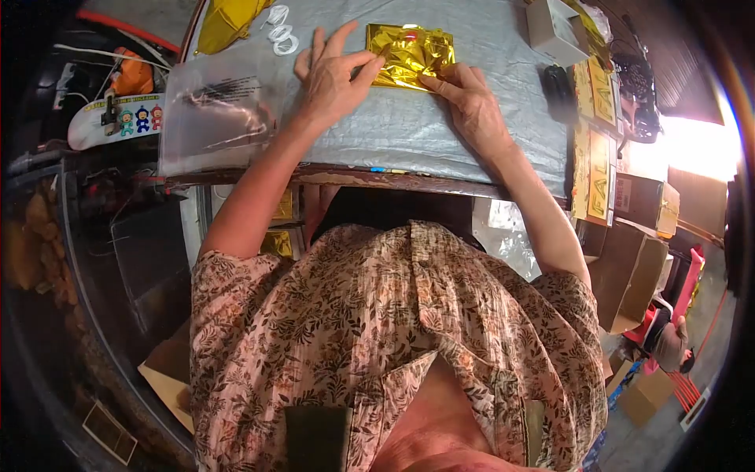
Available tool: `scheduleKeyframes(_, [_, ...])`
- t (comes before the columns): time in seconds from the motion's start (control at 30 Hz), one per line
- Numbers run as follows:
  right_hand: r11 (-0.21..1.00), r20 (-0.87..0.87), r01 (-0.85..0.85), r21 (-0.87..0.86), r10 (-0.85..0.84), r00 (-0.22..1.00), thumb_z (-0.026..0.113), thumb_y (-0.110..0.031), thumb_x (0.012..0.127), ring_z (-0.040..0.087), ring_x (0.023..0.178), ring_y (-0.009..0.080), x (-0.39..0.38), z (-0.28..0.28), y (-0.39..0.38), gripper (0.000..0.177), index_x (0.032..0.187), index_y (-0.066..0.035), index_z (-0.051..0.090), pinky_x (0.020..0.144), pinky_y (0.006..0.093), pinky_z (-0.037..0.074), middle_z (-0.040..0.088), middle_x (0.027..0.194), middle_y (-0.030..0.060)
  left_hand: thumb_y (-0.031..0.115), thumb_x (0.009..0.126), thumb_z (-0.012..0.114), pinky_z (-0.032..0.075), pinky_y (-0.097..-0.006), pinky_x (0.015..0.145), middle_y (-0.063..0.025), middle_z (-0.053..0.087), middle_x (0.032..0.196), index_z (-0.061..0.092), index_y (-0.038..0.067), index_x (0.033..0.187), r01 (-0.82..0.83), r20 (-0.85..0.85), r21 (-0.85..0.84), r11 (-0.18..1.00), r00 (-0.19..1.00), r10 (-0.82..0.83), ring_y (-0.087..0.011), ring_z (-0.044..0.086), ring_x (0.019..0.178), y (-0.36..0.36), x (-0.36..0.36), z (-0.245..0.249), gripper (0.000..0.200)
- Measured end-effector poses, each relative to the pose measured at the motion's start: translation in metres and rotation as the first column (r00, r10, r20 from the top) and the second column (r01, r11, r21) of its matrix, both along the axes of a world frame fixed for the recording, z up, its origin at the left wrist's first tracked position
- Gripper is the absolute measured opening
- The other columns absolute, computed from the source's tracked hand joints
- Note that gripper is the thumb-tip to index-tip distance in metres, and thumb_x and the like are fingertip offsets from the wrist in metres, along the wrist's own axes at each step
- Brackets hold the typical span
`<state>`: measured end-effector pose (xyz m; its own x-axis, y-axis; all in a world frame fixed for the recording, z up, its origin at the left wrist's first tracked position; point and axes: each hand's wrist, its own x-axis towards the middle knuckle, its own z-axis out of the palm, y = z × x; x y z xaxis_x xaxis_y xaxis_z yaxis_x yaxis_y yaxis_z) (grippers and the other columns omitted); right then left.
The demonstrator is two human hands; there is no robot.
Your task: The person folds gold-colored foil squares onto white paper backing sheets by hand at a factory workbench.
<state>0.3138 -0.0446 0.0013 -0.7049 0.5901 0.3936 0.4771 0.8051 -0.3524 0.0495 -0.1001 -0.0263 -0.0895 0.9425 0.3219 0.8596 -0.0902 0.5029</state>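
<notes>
A shiny, crinkled gold foil packet (409,57) lies flat on the grey-covered table, with a small red spot near its top edge. At its left edge, my left hand (334,79) has thumb and index finger brought together on the foil, while the other fingers stretch away. My right hand (474,98) holds the lower right corner, its thumb on top and its fingers bent beside the edge. What lies under the packet is hidden. Left of my left hand sits a coiled white cord (281,35).
A clear plastic sheet (216,118) covers the table's left side, near more gold foil (228,23). On the right are an open white box (554,31), a black object (557,90) and printed yellow boxes (598,169). Cardboard boxes (637,271) stand beyond the right edge.
</notes>
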Motion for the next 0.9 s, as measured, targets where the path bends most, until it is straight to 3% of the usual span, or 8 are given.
scheduleKeyframes(0.2, [1.0,0.006,0.0,-0.022,0.0,1.0,0.068,0.001,0.09,0.061,0.099,0.0282,0.0,0.0,0.0,0.041,0.125,-0.019,0.075,0.089,0.0389,0.054,0.066,0.106,0.0076,0.044,0.099,0.067,0.009,-0.0656,0.118,-0.0081,0.038,0.165,0.082,0.023,0.112,0.046,-0.048,0.111,0.993,0.998,-0.041,-0.0454,0.022,0.154,-0.004,-0.002,-0.002,0.029])
scheduleKeyframes(0.3, [1.0,0.003,-0.003,-0.026,0.003,1.0,0.067,0.003,0.089,0.061,0.099,0.0282,0.0,0.001,0.0,0.043,0.125,-0.019,0.075,0.089,0.0389,0.054,0.066,0.106,0.0076,0.044,0.099,0.066,0.008,-0.0661,0.118,-0.0089,0.036,0.166,0.077,0.027,0.124,0.068,-0.1,0.112,0.991,0.993,-0.057,-0.0452,0.022,0.154,-0.004,-0.003,-0.002,0.032])
scheduleKeyframes(0.37, [0.999,0.006,-0.003,-0.033,0.003,1.0,0.067,0.003,0.088,0.061,0.098,0.0282,0.0,0.002,0.0,0.044,0.125,-0.019,0.075,0.089,0.039,0.054,0.066,0.106,0.0075,0.046,0.098,0.067,0.009,-0.0673,0.118,-0.01,0.034,0.167,0.062,0.032,0.143,0.052,-0.05,0.089,0.995,0.998,-0.048,-0.0463,0.022,0.154,-0.003,-0.001,0.002,0.047])
scheduleKeyframes(0.5, [1.0,0.009,-0.009,-0.02,0.01,1.0,0.069,0.001,0.089,0.061,0.098,0.028,0.0,0.001,0.001,0.041,0.125,-0.019,0.075,0.089,0.0393,0.054,0.065,0.105,0.0074,0.041,0.097,0.067,0.014,-0.0684,0.115,-0.0129,0.034,0.165,0.061,0.032,0.144,0.02,0.005,0.056,0.998,1.0,-0.02,-0.0486,0.025,0.15,0.004,-0.004,0.007,0.048])
scheduleKeyframes(0.57, [1.0,0.008,-0.014,-0.018,0.014,1.0,0.069,0.0,0.09,0.061,0.098,0.028,0.0,0.001,0.002,0.04,0.125,-0.019,0.075,0.088,0.0392,0.054,0.065,0.105,0.0073,0.055,0.089,0.073,0.013,-0.0681,0.117,-0.011,0.033,0.167,0.041,0.036,0.157,0.011,-0.009,0.025,1.0,1.0,-0.011,-0.0476,0.025,0.152,0.011,-0.013,0.002,0.077])
scheduleKeyframes(0.7, [0.999,-0.001,-0.026,-0.021,0.026,1.0,0.07,-0.001,0.09,0.061,0.098,0.0279,0.0,0.002,0.002,0.04,0.125,-0.02,0.075,0.088,0.0388,0.054,0.065,0.105,0.0068,0.053,0.084,0.078,0.013,-0.0681,0.117,-0.0102,0.033,0.167,0.044,0.034,0.154,0.03,-0.008,0.011,1.0,1.0,-0.03,-0.0461,0.025,0.153,0.017,-0.019,0.005,0.08])
scheduleKeyframes(0.8, [0.999,0.004,-0.032,-0.02,0.032,0.999,0.07,-0.001,0.09,0.061,0.098,0.0277,0.001,0.0,0.004,0.042,0.127,-0.02,0.074,0.088,0.0388,0.054,0.065,0.106,0.0064,0.048,0.083,0.082,0.013,-0.0678,0.117,-0.0074,0.036,0.164,0.053,0.031,0.143,0.064,-0.021,0.105,0.992,0.998,-0.062,-0.0438,0.025,0.153,0.017,-0.018,0.012,0.069])
scheduleKeyframes(0.9, [0.999,0.014,-0.034,-0.019,0.034,0.999,0.07,0.0,0.09,0.06,0.098,0.0274,0.001,0.001,0.004,0.044,0.128,-0.02,0.074,0.088,0.0387,0.054,0.065,0.106,0.0062,0.042,0.082,0.084,0.014,-0.0666,0.117,-0.0029,0.042,0.159,0.062,0.027,0.125,0.192,-0.186,0.217,0.957,0.971,-0.153,-0.0397,0.025,0.154,0.015,-0.018,0.016,0.051])
